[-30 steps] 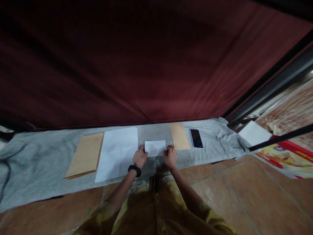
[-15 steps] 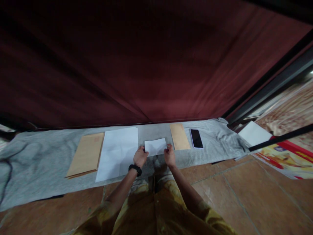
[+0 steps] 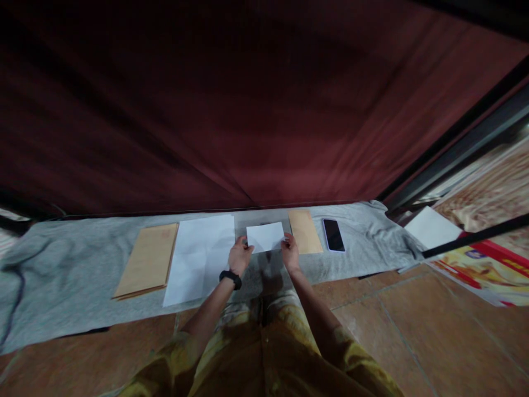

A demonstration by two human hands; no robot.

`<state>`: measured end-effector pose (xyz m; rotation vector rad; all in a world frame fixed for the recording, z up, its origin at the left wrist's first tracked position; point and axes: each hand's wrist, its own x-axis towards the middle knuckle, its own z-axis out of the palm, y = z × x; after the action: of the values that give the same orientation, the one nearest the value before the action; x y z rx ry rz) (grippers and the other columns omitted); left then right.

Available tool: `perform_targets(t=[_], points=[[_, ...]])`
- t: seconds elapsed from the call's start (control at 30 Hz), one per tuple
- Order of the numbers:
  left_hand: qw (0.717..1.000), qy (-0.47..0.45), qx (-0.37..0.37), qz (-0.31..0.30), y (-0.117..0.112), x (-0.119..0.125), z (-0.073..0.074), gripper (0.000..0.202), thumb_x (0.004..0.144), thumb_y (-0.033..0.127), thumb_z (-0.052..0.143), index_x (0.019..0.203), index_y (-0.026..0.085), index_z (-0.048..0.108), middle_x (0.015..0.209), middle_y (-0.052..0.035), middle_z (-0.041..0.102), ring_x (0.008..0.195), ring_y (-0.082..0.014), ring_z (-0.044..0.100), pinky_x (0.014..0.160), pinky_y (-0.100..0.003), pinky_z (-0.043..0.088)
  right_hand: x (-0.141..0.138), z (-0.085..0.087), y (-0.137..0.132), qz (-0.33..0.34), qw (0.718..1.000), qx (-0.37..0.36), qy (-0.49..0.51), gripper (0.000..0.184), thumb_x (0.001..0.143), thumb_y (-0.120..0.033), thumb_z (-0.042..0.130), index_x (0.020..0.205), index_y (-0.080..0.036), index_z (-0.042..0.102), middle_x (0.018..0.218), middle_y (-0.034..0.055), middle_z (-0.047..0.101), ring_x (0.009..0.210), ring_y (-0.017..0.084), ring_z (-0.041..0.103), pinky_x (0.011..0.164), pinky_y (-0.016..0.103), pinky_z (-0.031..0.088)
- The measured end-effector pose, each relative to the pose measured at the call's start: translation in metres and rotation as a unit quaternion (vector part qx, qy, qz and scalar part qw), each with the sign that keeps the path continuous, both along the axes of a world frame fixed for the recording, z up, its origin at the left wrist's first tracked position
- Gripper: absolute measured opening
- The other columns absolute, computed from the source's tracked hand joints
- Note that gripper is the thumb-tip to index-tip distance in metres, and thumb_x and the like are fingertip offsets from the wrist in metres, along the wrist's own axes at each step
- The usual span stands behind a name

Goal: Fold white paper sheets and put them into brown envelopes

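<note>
A small white rectangle of paper [image 3: 265, 237], perhaps folded, is held level between my two hands above the grey cloth. My left hand [image 3: 240, 256], with a black watch at its wrist, pinches the left end. At the right end my right hand [image 3: 290, 252] grips the same paper, fingers curled under it. Just left of my left hand lie larger white sheets [image 3: 200, 253] with faint creases. A single brown envelope [image 3: 306, 231] rests beside my right hand, partly next to the held paper.
A stack of brown envelopes [image 3: 146, 259] lies farther left on the grey cloth [image 3: 74, 275]. To the right is a phone [image 3: 333, 235] with a dark screen. A dark red fabric sheet [image 3: 256, 138] rises behind. A red and yellow printed box [image 3: 487, 264] stands far right.
Both hands have moved slightly forward, away from my body, carrying the white paper with them. The envelopes, sheets and phone have stayed in place.
</note>
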<state>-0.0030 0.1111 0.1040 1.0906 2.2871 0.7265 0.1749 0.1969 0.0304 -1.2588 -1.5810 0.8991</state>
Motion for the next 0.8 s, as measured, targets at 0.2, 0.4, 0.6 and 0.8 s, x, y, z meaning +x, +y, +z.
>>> perform_targets(t=[0.2, 0.4, 0.6, 0.8], points=[[1.0, 0.006, -0.023, -0.003, 0.001, 0.004, -0.002, 0.044, 0.088, 0.025, 0.06, 0.131, 0.02, 0.054, 0.097, -0.0046, 0.075, 0.096, -0.0216, 0.071, 0.082, -0.03, 0.05, 0.002, -0.005, -0.002, -0.03, 0.999, -0.011, -0.036, 0.033, 0.085, -0.027, 0.047, 0.116, -0.019, 0.057, 0.087, 0.0045, 0.067, 0.076, 0.021, 0.064, 0.073, 0.035, 0.053], [0.998, 0.02, -0.056, -0.002, 0.0, 0.006, -0.006, 0.047, 0.088, 0.027, 0.061, 0.133, 0.021, 0.053, 0.105, -0.0072, 0.076, 0.102, -0.0249, 0.071, 0.082, -0.032, 0.05, 0.005, -0.005, -0.01, -0.024, 0.997, 0.012, -0.075, 0.035, 0.085, -0.023, 0.045, 0.118, -0.02, 0.057, 0.1, 0.0084, 0.068, 0.092, 0.023, 0.066, 0.086, 0.038, 0.053], [0.995, 0.048, -0.087, 0.0, 0.002, 0.006, -0.01, 0.048, 0.088, 0.03, 0.06, 0.135, 0.021, 0.051, 0.109, -0.0112, 0.074, 0.104, -0.0288, 0.071, 0.083, -0.036, 0.052, 0.002, 0.001, -0.018, -0.018, 0.992, 0.046, -0.116, 0.037, 0.087, -0.02, 0.043, 0.121, -0.017, 0.058, 0.111, 0.0132, 0.064, 0.105, 0.028, 0.062, 0.095, 0.044, 0.05], [0.992, 0.079, -0.094, -0.005, 0.003, 0.008, -0.013, 0.048, 0.09, 0.03, 0.058, 0.136, 0.021, 0.05, 0.109, -0.01, 0.075, 0.104, -0.0264, 0.071, 0.084, -0.034, 0.053, -0.004, 0.003, -0.031, -0.017, 0.985, 0.082, -0.152, 0.044, 0.087, -0.011, 0.043, 0.13, -0.012, 0.053, 0.123, 0.018, 0.058, 0.119, 0.029, 0.056, 0.103, 0.047, 0.047]])
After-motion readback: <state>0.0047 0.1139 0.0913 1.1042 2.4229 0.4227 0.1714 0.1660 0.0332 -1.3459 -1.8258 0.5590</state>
